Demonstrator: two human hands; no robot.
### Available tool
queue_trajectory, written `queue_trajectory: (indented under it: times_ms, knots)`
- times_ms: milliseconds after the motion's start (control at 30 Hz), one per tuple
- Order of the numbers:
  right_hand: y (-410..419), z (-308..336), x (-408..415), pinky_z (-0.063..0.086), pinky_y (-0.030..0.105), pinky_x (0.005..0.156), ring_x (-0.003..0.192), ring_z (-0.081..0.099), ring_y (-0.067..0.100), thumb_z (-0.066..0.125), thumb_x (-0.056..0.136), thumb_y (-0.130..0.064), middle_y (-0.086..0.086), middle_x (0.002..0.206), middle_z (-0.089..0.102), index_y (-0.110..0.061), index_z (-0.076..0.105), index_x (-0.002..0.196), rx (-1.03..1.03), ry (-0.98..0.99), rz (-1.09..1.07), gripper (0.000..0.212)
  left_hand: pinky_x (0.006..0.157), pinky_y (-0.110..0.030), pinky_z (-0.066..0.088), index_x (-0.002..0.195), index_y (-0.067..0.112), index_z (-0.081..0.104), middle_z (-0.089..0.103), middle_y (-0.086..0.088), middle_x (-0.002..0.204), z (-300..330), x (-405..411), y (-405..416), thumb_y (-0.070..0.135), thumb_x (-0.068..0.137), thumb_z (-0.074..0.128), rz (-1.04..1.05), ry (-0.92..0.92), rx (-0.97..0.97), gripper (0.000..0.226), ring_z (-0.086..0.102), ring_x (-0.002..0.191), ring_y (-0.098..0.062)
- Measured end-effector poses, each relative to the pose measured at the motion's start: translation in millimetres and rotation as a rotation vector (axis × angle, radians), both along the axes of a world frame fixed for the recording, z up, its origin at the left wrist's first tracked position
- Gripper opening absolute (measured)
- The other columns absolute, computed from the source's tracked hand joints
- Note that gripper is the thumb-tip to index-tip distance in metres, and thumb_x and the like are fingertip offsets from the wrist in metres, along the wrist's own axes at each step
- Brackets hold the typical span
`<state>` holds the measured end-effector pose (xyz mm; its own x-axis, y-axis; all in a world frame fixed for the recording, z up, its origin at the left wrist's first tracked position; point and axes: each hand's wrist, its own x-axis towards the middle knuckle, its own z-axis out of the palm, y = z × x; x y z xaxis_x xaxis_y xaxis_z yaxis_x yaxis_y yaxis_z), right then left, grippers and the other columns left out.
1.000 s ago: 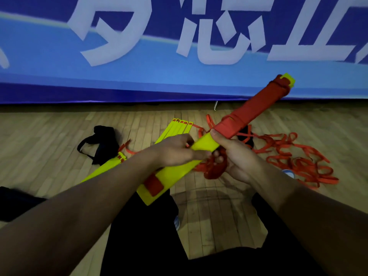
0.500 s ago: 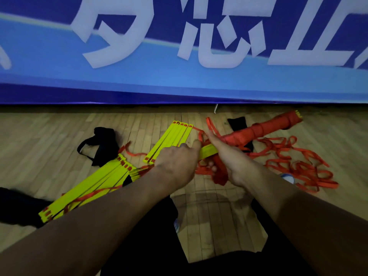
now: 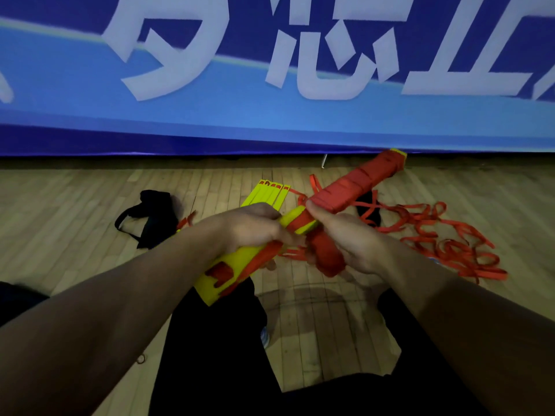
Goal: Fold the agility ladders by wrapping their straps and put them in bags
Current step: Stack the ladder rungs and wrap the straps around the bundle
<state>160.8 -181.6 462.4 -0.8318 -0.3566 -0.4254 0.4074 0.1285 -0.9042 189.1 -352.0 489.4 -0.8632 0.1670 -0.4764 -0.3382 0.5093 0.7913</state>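
A bundle of yellow ladder rungs (image 3: 231, 267) runs diagonally from lower left to upper right, its far half wound in red strap (image 3: 357, 184). My left hand (image 3: 252, 226) grips the bundle at its middle. My right hand (image 3: 345, 238) holds a bunch of red strap (image 3: 326, 256) against the bundle, thumb at the edge of the wrapping. A second set of yellow rungs (image 3: 270, 195) lies on the floor behind my hands. A black bag (image 3: 153, 219) lies on the floor to the left.
Loose red strap (image 3: 444, 238) is heaped on the wooden floor (image 3: 75, 211) to the right. A blue banner (image 3: 270, 115) with white characters closes off the far side. My legs in dark trousers fill the bottom of the view. Another dark item (image 3: 371, 210) lies behind the bundle.
The bundle was lowered and turned flat half a second ago, and now it is raised again with its wrapped end pointing up right. A new turn of strap crosses the yellow middle.
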Motion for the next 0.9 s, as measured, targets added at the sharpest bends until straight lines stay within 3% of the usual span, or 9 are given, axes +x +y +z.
queue_trajectory:
  times_ms: [100, 200, 300, 467, 533, 633, 700, 767, 900]
  knots:
    - [-2.6, 1.2, 4.8, 0.045, 0.021, 0.041, 0.043, 0.055, 0.018, 0.049, 0.095, -0.063, 0.011, 0.062, 0.058, -0.007, 0.066, 0.089, 0.167, -0.054, 0.083, 0.060, 0.073, -0.031, 0.050, 0.116, 0.013, 0.057, 0.063, -0.006, 0.103, -3.5, 4.3, 11.8, 0.045, 0.083, 0.072, -0.173, 0.319, -0.767, 0.048, 0.064, 0.096, -0.025]
    - [-11.9, -8.0, 3.9, 0.034, 0.017, 0.035, 0.042, 0.042, 0.010, 0.056, 0.094, -0.060, 0.005, 0.059, 0.052, -0.015, 0.062, 0.078, 0.167, -0.106, -0.050, 0.048, 0.076, -0.036, 0.046, 0.130, 0.013, 0.044, 0.059, -0.011, 0.120, -18.5, 12.9, 25.5, 0.043, 0.088, 0.066, -0.286, 0.489, -1.008, 0.056, 0.060, 0.110, -0.034]
    - [-14.0, -15.9, 4.6, 0.031, 0.015, 0.031, 0.042, 0.043, 0.007, 0.066, 0.094, -0.041, 0.002, 0.063, 0.055, -0.015, 0.063, 0.084, 0.056, -0.216, -0.183, 0.028, 0.091, -0.036, 0.050, 0.134, 0.018, 0.047, 0.061, -0.006, 0.120, -9.1, 6.6, 19.5, 0.053, 0.092, 0.058, -0.420, 0.398, -0.830, 0.056, 0.059, 0.113, -0.028]
    - [0.0, -9.2, 5.0, 0.028, 0.010, 0.030, 0.035, 0.040, 0.002, 0.064, 0.096, -0.034, -0.001, 0.054, 0.053, -0.013, 0.061, 0.086, -0.195, -0.264, -0.203, 0.024, 0.092, -0.041, 0.052, 0.128, 0.018, 0.064, 0.069, -0.005, 0.123, -26.3, -23.9, -46.4, 0.044, 0.096, 0.055, -0.095, -0.172, 0.277, 0.042, 0.065, 0.114, -0.030]
    - [4.6, -3.4, 4.4, 0.027, 0.010, 0.030, 0.034, 0.038, 0.002, 0.058, 0.097, -0.043, -0.001, 0.052, 0.051, -0.011, 0.059, 0.085, -0.283, -0.284, -0.131, 0.035, 0.094, -0.042, 0.054, 0.138, 0.023, 0.056, 0.060, -0.002, 0.137, -60.0, -33.0, -65.2, 0.031, 0.096, 0.062, 0.030, -0.087, 0.236, 0.043, 0.056, 0.127, -0.030]
    - [7.0, 2.2, 2.0, 0.024, 0.013, 0.033, 0.029, 0.031, 0.003, 0.044, 0.099, -0.052, -0.001, 0.045, 0.043, -0.003, 0.056, 0.081, -0.420, -0.346, 0.022, 0.054, 0.108, -0.030, 0.038, 0.144, 0.023, 0.046, 0.047, 0.009, 0.140, -69.9, -26.1, -44.7, 0.028, 0.078, 0.082, -0.153, 0.398, -0.317, 0.075, 0.044, 0.129, -0.013]
    - [7.7, 8.5, 3.8, 0.019, 0.018, 0.039, 0.025, 0.026, 0.003, 0.040, 0.096, -0.045, -0.004, 0.039, 0.037, -0.004, 0.053, 0.075, -0.413, -0.327, 0.148, 0.048, 0.105, -0.030, 0.041, 0.137, 0.025, 0.050, 0.054, 0.005, 0.130, -57.6, -18.6, -16.3, 0.028, 0.065, 0.089, -0.168, 0.641, -0.220, 0.082, 0.050, 0.119, -0.011]
    - [10.6, 14.1, 6.6, 0.022, 0.020, 0.039, 0.023, 0.024, 0.003, 0.040, 0.085, -0.037, -0.005, 0.036, 0.032, -0.006, 0.057, 0.064, -0.402, -0.311, 0.253, 0.041, 0.094, -0.033, 0.050, 0.118, 0.031, 0.059, 0.064, 0.007, 0.109, -48.7, -15.0, 1.0, 0.027, 0.065, 0.086, -0.116, 0.732, -0.015, 0.059, 0.060, 0.101, -0.010]
    - [15.2, 18.6, 0.0, 0.028, 0.017, 0.034, 0.021, 0.024, 0.004, 0.032, 0.091, -0.032, 0.001, 0.037, 0.037, -0.003, 0.063, 0.063, -0.446, -0.266, 0.253, 0.050, 0.076, -0.031, 0.052, 0.112, 0.033, 0.062, 0.068, 0.008, 0.092, -25.2, -18.8, 3.5, 0.037, 0.070, 0.073, -0.065, 0.787, -0.128, 0.043, 0.065, 0.086, -0.013]
